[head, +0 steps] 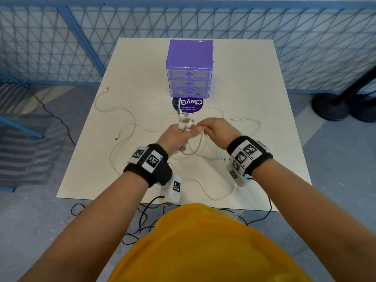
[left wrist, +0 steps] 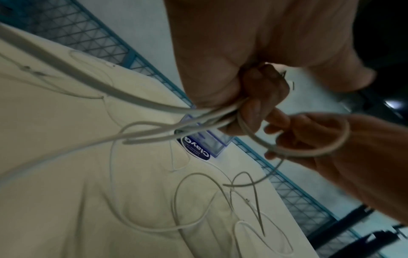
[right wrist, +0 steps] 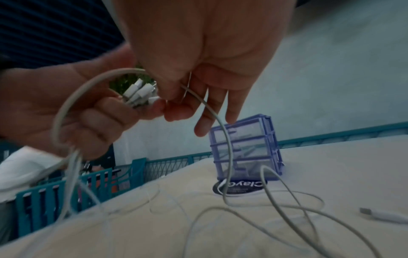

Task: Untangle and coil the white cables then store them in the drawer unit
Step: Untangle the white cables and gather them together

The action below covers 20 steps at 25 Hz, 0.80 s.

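Several white cables (head: 122, 110) sprawl tangled over the white table (head: 254, 88). My left hand (head: 183, 133) grips a bundle of their connector ends (head: 184, 120), which stick up out of the fist; the same bundle (right wrist: 139, 94) shows in the right wrist view. My right hand (head: 203, 127) sits close beside it, thumb and forefinger pinching one cable that curves in a loop (left wrist: 309, 153) back to the left hand (left wrist: 253, 97). The purple drawer unit (head: 189, 68) stands at the back centre with its three clear drawers closed.
A round purple sticker (head: 188, 104) lies in front of the drawer unit. Loose cable ends lie at the left (head: 106, 89) and right (head: 234, 119). A blue mesh fence (head: 61, 47) rings the table. Black stand bases (head: 329, 108) are on the floor at the right.
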Motion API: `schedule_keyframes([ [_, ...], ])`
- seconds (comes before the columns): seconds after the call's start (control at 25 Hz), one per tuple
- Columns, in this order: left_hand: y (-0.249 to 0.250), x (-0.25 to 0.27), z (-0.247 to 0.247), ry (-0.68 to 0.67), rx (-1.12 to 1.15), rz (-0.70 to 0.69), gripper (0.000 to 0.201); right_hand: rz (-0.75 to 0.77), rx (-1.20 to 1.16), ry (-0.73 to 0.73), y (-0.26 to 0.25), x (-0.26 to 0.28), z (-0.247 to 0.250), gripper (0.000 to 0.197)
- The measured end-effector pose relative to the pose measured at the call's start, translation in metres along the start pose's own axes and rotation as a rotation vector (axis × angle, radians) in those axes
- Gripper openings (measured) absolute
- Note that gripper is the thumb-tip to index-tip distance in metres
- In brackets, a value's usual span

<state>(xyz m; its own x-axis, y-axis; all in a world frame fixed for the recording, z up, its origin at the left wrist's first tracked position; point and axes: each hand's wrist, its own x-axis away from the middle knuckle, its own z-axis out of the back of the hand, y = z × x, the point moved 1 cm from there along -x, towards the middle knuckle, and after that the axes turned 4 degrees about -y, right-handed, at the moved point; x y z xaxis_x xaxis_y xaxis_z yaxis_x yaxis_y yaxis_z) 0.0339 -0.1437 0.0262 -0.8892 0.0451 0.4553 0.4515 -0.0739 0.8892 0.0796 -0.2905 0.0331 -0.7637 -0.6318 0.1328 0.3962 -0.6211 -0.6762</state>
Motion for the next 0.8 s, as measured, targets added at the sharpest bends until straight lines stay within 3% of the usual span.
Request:
schedule_keyframes([
  [0.08, 0.006, 0.003, -0.008, -0.090, -0.206, 0.011, 0.016, 0.002, -0.020, 0.010, -0.005, -0.009, 0.007, 0.025],
  [0.2, 0.014, 0.004, -0.004, -0.046, -0.324, -0.012, 0.022, -0.038, 0.008, 0.031, 0.004, -0.015, 0.025, 0.024],
  [0.4, 0.013, -0.001, 0.033, 0.360, 0.208, -0.066, 0.030, -0.256, 0.061, 0.117, 0.055, 0.001, 0.063, 0.024],
  [0.56, 0.016, -0.006, 0.056, 0.568, 0.336, -0.072, 0.026, -0.382, 0.080, 0.134, 0.079, 0.017, 0.081, 0.024],
  [0.68, 0.018, -0.010, 0.052, 0.616, 0.111, -0.040, 0.018, -0.342, 0.066, 0.164, 0.068, 0.016, 0.077, 0.027],
  [0.8, 0.023, -0.011, 0.034, 0.667, -0.138, -0.106, 0.030, -0.277, 0.193, 0.092, 0.042, 0.008, 0.060, 0.026],
])
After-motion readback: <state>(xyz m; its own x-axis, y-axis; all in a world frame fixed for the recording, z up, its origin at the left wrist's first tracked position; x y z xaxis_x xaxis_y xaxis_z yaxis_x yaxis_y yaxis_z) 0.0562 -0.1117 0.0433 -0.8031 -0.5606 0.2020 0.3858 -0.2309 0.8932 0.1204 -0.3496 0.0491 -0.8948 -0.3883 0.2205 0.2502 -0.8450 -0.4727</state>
